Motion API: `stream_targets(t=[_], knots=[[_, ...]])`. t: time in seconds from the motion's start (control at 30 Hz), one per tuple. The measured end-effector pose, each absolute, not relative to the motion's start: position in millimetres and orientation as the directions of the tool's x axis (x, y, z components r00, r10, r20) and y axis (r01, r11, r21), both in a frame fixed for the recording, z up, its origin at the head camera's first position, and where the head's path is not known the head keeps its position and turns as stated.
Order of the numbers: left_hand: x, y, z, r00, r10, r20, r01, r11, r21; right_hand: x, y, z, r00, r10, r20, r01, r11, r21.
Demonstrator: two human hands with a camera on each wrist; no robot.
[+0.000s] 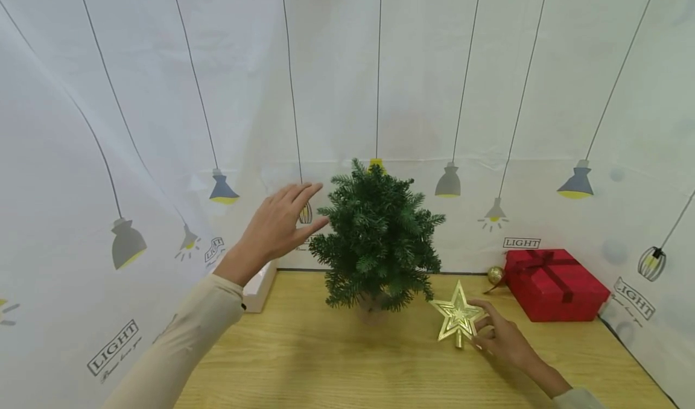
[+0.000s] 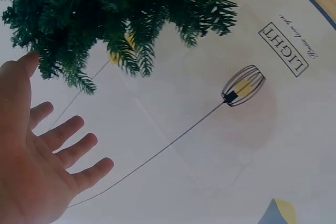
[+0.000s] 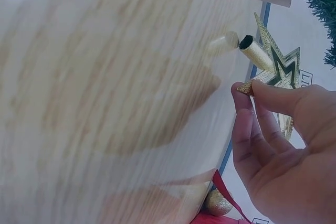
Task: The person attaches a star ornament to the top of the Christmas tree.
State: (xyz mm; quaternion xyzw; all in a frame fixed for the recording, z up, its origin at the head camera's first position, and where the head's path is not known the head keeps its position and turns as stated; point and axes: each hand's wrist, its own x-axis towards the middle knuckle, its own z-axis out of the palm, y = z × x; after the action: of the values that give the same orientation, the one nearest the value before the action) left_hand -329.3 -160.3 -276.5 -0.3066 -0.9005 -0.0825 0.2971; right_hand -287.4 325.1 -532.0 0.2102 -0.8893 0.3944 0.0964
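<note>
A small green artificial Christmas tree [image 1: 380, 234] stands upright on the wooden table, its base partly hidden under the branches. Beside its upper left side, my left hand [image 1: 279, 222] is raised with the fingers spread and holds nothing; in the left wrist view the thumb of that hand [image 2: 47, 156] is right at the branches. My right hand [image 1: 505, 339] pinches a gold star tree topper [image 1: 458, 315] by one lower point, between thumb and fingers. The star faces up, right of the tree, and its hollow tube [image 3: 256, 53] shows in the right wrist view.
A red gift box [image 1: 559, 285] with a dark red ribbon sits at the back right of the table [image 1: 336, 367]. Next to it lies a gold ball ornament [image 1: 495, 275]. At the back left, a white box [image 1: 260, 288] is partly behind my left arm. A printed lamp-pattern curtain [image 1: 336, 65] closes off the back and sides.
</note>
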Motion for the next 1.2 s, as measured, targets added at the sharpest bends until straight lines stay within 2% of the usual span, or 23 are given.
stream_targets(t=[0.13,0.23,0.47,0.67,0.8,1.0,1.2], knots=[[-332,-151,-266,-0.619,0.508,0.599,0.621,0.784,-0.022,-286,324,-532,-0.893,-0.275,0.356,-0.448,0.612,-0.651],[-335,-143,-261,-0.631,0.499,0.593,0.629,0.777,0.015,-286,324,-533,-0.882,-0.269,0.386,-0.466,0.608,-0.642],[-343,-127,-255,-0.699,0.469,0.54,0.634,0.756,0.163,-285,326,-535,-0.837,-0.272,0.474,-0.536,0.578,-0.615],[-348,-116,-251,-0.737,0.456,0.499,0.639,0.71,0.295,-286,329,-528,-0.831,-0.277,0.482,-0.548,0.556,-0.626],[-350,-111,-251,-0.743,0.461,0.485,0.643,0.694,0.325,-287,333,-518,-0.804,-0.305,0.511,-0.59,0.523,-0.615],[-353,-106,-254,-0.743,0.463,0.483,0.649,0.675,0.351,-292,337,-496,-0.765,-0.302,0.569,-0.622,0.578,-0.529],[-356,-103,-261,-0.747,0.458,0.482,0.651,0.65,0.391,-296,337,-474,-0.743,-0.321,0.587,-0.643,0.584,-0.495]])
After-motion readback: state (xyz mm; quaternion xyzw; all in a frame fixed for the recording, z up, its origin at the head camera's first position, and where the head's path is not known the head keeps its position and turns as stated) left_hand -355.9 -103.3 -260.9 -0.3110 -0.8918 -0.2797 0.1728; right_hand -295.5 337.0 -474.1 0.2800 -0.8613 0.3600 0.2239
